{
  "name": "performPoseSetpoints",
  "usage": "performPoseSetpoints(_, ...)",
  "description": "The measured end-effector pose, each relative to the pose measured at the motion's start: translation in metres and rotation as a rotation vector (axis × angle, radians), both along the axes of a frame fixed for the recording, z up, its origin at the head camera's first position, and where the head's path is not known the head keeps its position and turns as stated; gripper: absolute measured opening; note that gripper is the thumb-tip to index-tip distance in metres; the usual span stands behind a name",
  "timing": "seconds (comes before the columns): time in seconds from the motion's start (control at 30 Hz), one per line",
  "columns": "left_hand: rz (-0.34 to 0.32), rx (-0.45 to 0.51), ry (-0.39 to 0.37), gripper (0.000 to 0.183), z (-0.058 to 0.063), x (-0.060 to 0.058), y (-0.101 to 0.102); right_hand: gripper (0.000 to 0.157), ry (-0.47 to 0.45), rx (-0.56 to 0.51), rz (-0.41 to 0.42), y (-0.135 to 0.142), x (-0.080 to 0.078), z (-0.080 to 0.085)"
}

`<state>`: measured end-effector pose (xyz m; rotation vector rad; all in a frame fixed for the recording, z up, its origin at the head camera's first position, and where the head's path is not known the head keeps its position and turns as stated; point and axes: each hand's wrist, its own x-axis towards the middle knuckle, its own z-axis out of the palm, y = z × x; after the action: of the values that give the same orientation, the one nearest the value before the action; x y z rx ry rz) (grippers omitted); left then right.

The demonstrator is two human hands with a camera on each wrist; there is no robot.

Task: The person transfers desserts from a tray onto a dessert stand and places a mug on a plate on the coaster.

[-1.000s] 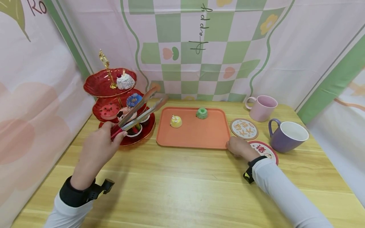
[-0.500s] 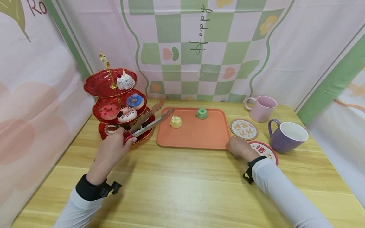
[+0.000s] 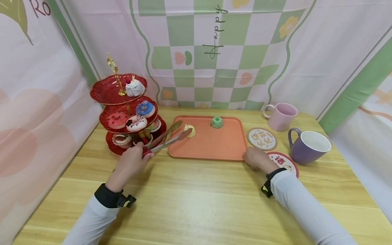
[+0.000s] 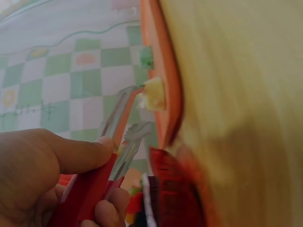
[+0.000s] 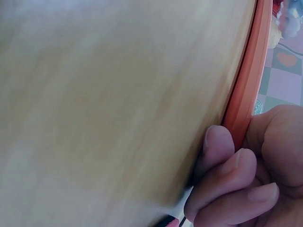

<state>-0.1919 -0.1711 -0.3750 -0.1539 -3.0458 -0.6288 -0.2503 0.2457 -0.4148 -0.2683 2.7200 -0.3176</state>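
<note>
The left hand (image 3: 130,162) curls fingers round tongs (image 4: 94,182), tips apart near a yellow cake (image 4: 155,94); the right hand (image 3: 259,159) pinches the tray (image 3: 214,144) at its near right corner.

This looks like a curtained tea-table corner, since printed pastel cloth (image 3: 208,61) hangs at twelve o'clock behind a light wooden table (image 3: 199,197) bearing a gold-rimmed, three-tiered red cake stand (image 3: 105,92) at nine o'clock, a pink handled mug (image 3: 281,118) and a purple handled mug (image 3: 306,150) at three.
</note>
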Motion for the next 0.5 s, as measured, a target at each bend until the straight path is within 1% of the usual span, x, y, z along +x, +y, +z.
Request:
performPoseSetpoints(0.03,-0.005,0.002,-0.01,0.035,-0.0015,-0.001,0.0007,0.029,0.009,0.009,0.012,0.0003,-0.0001,0.0)
performPoseSetpoints(0.17,-0.013,0.012,-0.052,0.034,-0.0061,-0.0023,0.0031,0.028,0.007,0.002,0.017,0.0007,-0.0005,-0.0003)
performPoseSetpoints(0.23,-0.02,0.012,-0.061,0.034,-0.0074,-0.0019,0.0038,0.028,-0.007,-0.01,0.004,0.0004,-0.0007,-0.0004)
performPoseSetpoints(0.3,-0.025,0.007,-0.058,0.034,-0.0084,-0.0015,0.0045,0.028,-0.028,-0.027,-0.022,0.0003,-0.0007,-0.0004)
performPoseSetpoints(0.33,-0.029,0.003,-0.051,0.034,-0.0089,-0.0014,0.0048,0.028,-0.028,-0.026,-0.022,0.0004,-0.0009,-0.0006)
performPoseSetpoints(0.47,-0.044,-0.006,-0.018,0.034,-0.0102,-0.0009,0.0054,0.026,0.009,0.023,0.042,0.0006,-0.0013,-0.0007)
performPoseSetpoints(0.5,-0.048,-0.008,-0.011,0.034,-0.0104,-0.0009,0.0055,0.026,0.009,0.027,0.039,0.0006,-0.0013,-0.0007)
